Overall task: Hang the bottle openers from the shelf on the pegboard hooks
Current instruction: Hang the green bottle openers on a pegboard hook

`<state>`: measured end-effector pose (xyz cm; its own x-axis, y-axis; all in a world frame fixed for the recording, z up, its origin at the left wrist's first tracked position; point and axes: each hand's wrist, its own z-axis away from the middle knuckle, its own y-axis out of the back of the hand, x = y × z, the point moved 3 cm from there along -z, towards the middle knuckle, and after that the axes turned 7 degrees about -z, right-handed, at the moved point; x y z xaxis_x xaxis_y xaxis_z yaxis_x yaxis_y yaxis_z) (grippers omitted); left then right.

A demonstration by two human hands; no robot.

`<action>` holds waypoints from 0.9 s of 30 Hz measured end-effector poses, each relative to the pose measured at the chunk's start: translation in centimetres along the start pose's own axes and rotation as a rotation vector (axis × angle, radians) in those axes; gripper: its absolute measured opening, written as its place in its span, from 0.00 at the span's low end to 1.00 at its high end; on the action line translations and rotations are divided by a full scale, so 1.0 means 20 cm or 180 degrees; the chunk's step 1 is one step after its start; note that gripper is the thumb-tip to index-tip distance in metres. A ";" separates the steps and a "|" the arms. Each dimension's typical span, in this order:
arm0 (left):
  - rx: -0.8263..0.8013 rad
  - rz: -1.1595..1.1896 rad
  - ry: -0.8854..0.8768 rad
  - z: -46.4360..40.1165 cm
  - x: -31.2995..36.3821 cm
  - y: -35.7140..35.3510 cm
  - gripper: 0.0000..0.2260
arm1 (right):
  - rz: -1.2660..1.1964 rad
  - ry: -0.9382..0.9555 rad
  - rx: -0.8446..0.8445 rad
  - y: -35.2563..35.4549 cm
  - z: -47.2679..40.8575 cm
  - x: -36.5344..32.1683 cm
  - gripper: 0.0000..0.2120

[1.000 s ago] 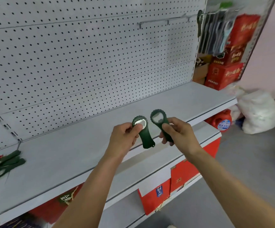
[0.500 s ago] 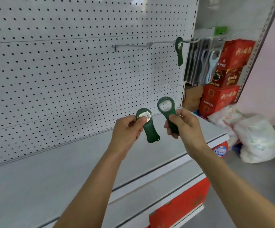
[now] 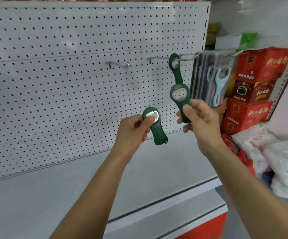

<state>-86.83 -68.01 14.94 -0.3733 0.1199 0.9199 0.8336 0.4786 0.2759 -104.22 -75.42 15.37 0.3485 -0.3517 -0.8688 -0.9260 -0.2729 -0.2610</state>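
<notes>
Both hands have risen from shelf height toward the pegboard [image 3: 53, 83]. The left hand [image 3: 133, 130] pinches one green opener [image 3: 156, 128] by its head; the right hand [image 3: 200, 121] grips another opener [image 3: 180, 99] by its handle, now just below the hung opener [image 3: 175, 69] on the right hook [image 3: 158, 58]. Hanging looks imminent; the middle hook [image 3: 118, 65] is bare.
</notes>
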 end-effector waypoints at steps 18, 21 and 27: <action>0.0896 -0.0135 0.0102 -0.07 0.25 -0.37 0.16 | -0.0278 0.0165 -0.0929 0.21 -0.50 -0.21 0.05; 0.0986 -0.0176 0.0057 -0.08 0.28 -0.37 0.17 | -0.0349 0.0095 -0.0968 0.20 -0.52 -0.19 0.05; 0.1106 -0.0205 0.0049 -0.10 0.33 -0.34 0.16 | -0.0443 -0.0041 -0.1010 0.17 -0.56 -0.15 0.05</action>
<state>-94.18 -72.16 19.65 -0.4124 0.0680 0.9085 0.6191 0.7525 0.2247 -106.78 -85.42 21.79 0.4644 -0.2808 -0.8399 -0.7777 -0.5830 -0.2351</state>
